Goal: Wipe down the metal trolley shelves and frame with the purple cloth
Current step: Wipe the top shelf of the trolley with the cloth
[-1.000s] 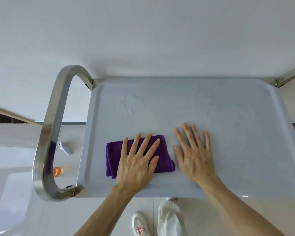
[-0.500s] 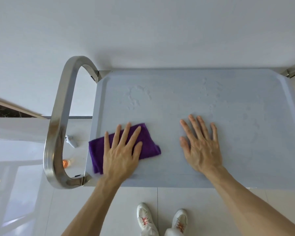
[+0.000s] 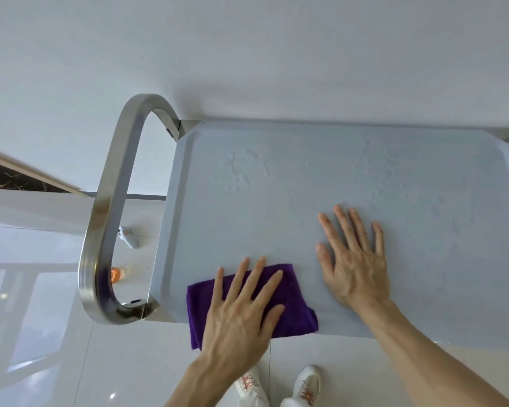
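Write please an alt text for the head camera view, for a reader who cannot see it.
A person's left hand presses a purple cloth flat on the near edge of a metal trolley's top shelf, and the cloth overhangs that edge. The right hand rests flat on the shelf beside it. A curved steel handle stands at the left.

The purple cloth (image 3: 288, 304) is a deep violet, folded into a rough rectangle, and it lies flat at the near left corner of the trolley's top shelf (image 3: 321, 177), its near part hanging out over the shelf's front edge. That shelf is a pale, matte grey tray with a raised rim and rounded corners, and faint wet smears show toward its far edge. A polished metal frame handle (image 3: 112, 207) loops in a tall arch off the shelf's left edge, joined to it at the near and far left corners.
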